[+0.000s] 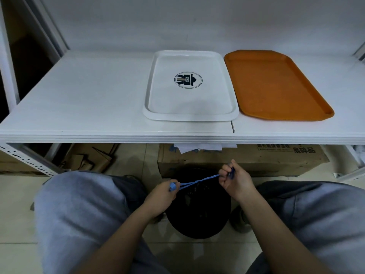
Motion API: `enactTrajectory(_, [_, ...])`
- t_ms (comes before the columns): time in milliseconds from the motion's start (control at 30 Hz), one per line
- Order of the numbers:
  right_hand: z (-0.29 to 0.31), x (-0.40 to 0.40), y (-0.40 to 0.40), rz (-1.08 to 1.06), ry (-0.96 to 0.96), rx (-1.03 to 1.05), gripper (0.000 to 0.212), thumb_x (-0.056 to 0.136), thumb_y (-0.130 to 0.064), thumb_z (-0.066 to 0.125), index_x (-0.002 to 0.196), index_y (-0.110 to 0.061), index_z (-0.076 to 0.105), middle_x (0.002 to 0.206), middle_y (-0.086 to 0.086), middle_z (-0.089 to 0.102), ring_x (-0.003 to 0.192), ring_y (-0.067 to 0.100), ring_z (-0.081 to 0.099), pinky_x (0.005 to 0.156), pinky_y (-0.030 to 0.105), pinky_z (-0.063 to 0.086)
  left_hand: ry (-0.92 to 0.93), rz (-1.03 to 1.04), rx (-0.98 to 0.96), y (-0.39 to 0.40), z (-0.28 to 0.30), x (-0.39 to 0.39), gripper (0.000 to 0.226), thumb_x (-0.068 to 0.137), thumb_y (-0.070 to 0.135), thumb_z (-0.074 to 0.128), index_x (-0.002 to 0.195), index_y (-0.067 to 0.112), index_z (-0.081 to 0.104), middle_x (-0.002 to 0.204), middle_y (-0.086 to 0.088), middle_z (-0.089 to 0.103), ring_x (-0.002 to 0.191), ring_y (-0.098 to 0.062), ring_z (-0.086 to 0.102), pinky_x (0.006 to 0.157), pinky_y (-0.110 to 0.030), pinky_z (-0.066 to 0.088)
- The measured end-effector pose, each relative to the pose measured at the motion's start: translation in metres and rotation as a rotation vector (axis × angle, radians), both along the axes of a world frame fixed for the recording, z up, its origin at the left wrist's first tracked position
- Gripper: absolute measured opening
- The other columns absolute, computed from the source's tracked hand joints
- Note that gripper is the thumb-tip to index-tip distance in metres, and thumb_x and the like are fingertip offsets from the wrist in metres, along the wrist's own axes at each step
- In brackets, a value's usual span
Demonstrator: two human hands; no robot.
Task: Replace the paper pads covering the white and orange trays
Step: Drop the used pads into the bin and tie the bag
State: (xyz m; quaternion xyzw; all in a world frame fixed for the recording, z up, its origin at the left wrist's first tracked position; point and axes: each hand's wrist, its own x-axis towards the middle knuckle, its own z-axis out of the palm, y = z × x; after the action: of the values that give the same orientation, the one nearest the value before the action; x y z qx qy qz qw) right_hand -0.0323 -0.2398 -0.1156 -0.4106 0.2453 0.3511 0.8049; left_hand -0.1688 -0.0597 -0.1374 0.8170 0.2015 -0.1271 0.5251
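A person sits before a low white shelf board that serves as the worktop (88, 99). On it lie two trays side by side, nearly touching: a white rectangular plastic tray (158, 115) with a round dark emblem printed in its middle, and to its right an orange rectangular plastic tray (276, 84) with clipped corners. Both trays lie bare, their inner surfaces showing.

Both hands are well below and in front of the trays, down between the person's knees in grey trousers (79, 204), over a black bin bag (197, 214) that stands on the tiled floor. The left hand (164, 194) is clenched round one end of a blue drawstring (197, 181) of the bag, with a blue loop showing at its fingers. The right hand (235, 179) pinches the other end of the drawstring, thumb and fingers curled on it. The string runs taut between the two hands across the gathered mouth of the bag.

Under the front edge of the worktop, crumpled white paper sheets (199, 148) rest on top of a brown cardboard box (256, 161), beyond the hands and below the white tray.
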Motion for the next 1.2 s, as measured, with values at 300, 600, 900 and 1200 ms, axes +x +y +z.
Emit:
enactTrajectory(300, [-0.009, -0.002, -0.006, 0.009, -0.115, -0.150, 0.038, 0.103, -0.030, 0.033, 0.067, -0.018, 0.036, 0.052, -0.003, 0.037, 0.049, 0.011, 0.030, 0.053, 0.023, 0.021, 0.065, 0.016, -0.082, -0.001, 0.001, -0.001, 0.039, 0.102, 0.027, 0.037, 0.065, 0.017, 0.036, 0.055, 0.002, 0.033, 0.048, -0.012, 0.028, 0.058, -0.032, 0.027])
enactTrajectory(600, [0.042, -0.019, 0.023, 1.147, -0.878, -0.374, 0.025, 0.100, -0.020, 0.044, 0.084, -0.014, 0.063, 0.073, -0.004, 0.062, 0.045, 0.009, 0.038, 0.044, 0.019, 0.028, -0.110, -0.041, -0.068, -0.009, 0.053, 0.044, 0.039, 0.100, 0.023, 0.043, 0.064, 0.013, 0.054, 0.053, 0.002, 0.055, 0.044, -0.003, 0.045, 0.052, -0.019, 0.036])
enactTrajectory(900, [0.038, -0.016, 0.022, 0.756, -0.788, -0.267, 0.034, 0.101, -0.021, 0.041, 0.072, -0.009, 0.054, 0.060, 0.002, 0.056, 0.054, 0.010, 0.049, 0.057, 0.023, 0.038, -0.203, 0.074, -0.085, -0.017, 0.005, 0.020, 0.025, 0.087, 0.002, 0.063, 0.107, 0.015, 0.057, 0.101, -0.001, 0.060, 0.097, -0.010, 0.057, 0.087, -0.023, 0.043])
enactTrajectory(1200, [0.042, -0.015, 0.019, 0.537, -0.608, -0.088, 0.032, 0.100, -0.024, 0.041, 0.075, -0.009, 0.055, 0.066, 0.007, 0.061, 0.057, 0.017, 0.044, 0.057, 0.025, 0.038, -0.565, 0.089, 0.251, -0.043, -0.001, 0.033, 0.012, 0.086, 0.014, 0.067, 0.094, 0.020, 0.074, 0.095, 0.011, 0.070, 0.092, -0.003, 0.058, 0.082, -0.007, 0.037])
